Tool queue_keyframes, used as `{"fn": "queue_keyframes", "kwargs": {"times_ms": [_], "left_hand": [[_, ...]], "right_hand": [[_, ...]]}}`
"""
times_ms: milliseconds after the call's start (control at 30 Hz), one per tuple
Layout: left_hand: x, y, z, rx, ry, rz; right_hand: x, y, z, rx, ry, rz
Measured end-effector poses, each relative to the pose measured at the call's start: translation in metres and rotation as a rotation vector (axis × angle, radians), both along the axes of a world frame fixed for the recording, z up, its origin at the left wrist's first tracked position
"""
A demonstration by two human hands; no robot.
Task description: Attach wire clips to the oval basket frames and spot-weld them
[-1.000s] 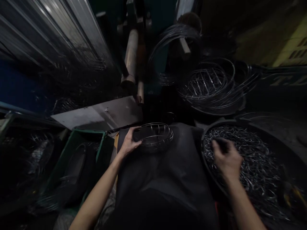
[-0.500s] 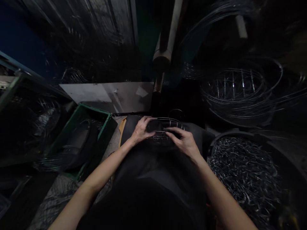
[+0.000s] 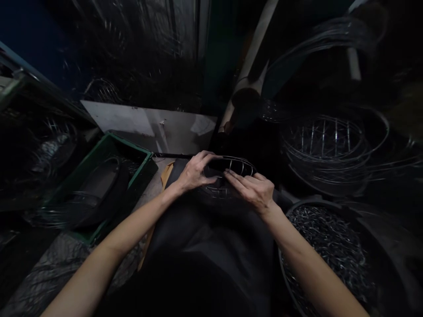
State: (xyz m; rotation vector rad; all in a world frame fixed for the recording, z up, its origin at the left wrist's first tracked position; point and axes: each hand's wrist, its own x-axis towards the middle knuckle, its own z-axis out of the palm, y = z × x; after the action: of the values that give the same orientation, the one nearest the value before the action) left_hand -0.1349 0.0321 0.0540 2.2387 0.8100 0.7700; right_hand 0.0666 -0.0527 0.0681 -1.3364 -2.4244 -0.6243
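Note:
A round wire frame [image 3: 243,166] with thin cross wires rests over the dark cloth on my lap, between my hands. My left hand [image 3: 195,171] grips its left side, fingers on the upper rim and thumb lower down. On the right side lies my right hand [image 3: 253,188], its fingers pressed together and pointing left across the frame, wrapped against its wires. A small bright piece of wire shows near the left thumb tip. The lower part of the frame is dim against the cloth.
At the left stands a green crate [image 3: 145,165] holding dark round items. A large tub [image 3: 330,204] of small metal pieces is at the lower right. Coiled wire rings [image 3: 325,152] lie behind it. A pale board [image 3: 142,127] leans ahead, beside a pipe [image 3: 246,81].
My right hand has turned from a thumb-and-finger pinch to flatter fingers laid along the frame. The view has shifted, with the tub now lower and the pipe further right.

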Motion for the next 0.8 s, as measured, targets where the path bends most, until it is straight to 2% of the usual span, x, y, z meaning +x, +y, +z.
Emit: {"fn": "queue_keyframes", "kwargs": {"times_ms": [200, 367, 667, 800], "left_hand": [[0.001, 0.012, 0.001, 0.020, 0.036, 0.069], [0.000, 0.019, 0.000, 0.063, 0.024, 0.104], [0.002, 0.033, -0.013, 0.146, -0.042, 0.093], [0.003, 0.040, -0.019, 0.173, -0.041, 0.079]], "right_hand": [[0.007, 0.015, -0.008, -0.141, -0.020, -0.008], [0.007, 0.028, -0.007, -0.126, 0.047, 0.059], [0.009, 0.047, -0.013, 0.183, -0.038, 0.163], [0.011, 0.052, -0.014, 0.225, -0.057, 0.184]]}}
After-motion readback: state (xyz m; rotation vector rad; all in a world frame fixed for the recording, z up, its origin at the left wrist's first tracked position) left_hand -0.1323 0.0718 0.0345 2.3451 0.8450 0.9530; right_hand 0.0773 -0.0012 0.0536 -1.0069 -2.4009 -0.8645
